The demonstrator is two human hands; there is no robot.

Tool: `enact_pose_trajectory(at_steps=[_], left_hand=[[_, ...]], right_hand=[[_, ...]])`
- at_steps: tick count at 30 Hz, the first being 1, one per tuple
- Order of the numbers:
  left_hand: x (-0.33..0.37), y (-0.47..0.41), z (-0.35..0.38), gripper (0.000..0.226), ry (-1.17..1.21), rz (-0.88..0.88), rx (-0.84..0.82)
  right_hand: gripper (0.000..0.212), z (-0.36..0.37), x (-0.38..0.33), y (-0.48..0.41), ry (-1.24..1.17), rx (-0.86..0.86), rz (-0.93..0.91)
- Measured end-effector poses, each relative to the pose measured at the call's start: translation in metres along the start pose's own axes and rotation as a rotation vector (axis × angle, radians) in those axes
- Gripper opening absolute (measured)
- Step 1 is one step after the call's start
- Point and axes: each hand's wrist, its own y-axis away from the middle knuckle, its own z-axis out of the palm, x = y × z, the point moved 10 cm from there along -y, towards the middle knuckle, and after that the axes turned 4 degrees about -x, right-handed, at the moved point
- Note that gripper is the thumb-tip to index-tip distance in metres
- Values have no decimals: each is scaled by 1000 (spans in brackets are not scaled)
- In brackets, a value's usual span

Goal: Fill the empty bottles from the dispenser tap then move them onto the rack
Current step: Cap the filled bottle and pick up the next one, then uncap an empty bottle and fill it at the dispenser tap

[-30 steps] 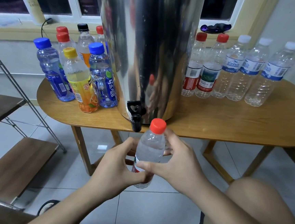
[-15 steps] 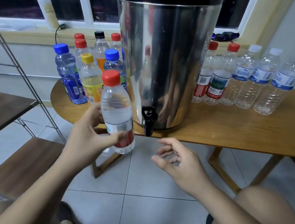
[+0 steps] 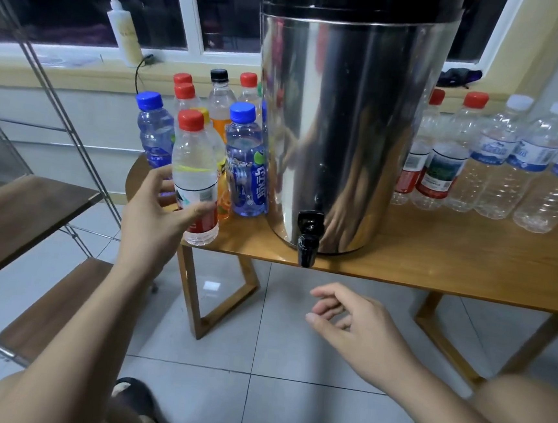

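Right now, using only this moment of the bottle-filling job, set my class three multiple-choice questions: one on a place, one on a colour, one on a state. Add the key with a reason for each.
1. Where is the bottle that the left hand holds?
A. Under the tap
B. Left of the dispenser, at the table edge
C. On the rack

2. What colour is its cap?
A. Red
B. White
C. Black

3. How is the right hand?
A. Gripping the tap
B. Holding a second bottle
C. Open, holding nothing

Key:
1 B: it is upright beside the blue-capped bottle, left of the steel body.
2 A: the cap is plainly red.
3 C: its fingers are loosely spread above the floor.
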Motion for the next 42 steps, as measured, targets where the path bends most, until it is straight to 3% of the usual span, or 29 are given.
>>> enact_pose_trajectory(at_steps=[11,19,26,30,37,42], left_hand=[[2,-18,14,71,-142,73,32],[-6,14,6,75,105,-43,98],[1,43,29,41,57,-45,-86],[3,56,64,36,15,-52,-287],[13,80,119,14,-95,-1,-503],[19,95,147,15,-115,38,-567]], right_hand=[[25,0,2,2,14,-9,-2],[23,-17,5,0,1,63,23],[19,-34,-2,0,27,128,16],[18,-63,2,-5,26,227,1],[14,-162,19,-12,10,442,57],[13,-257,51,-12,54,645,166]])
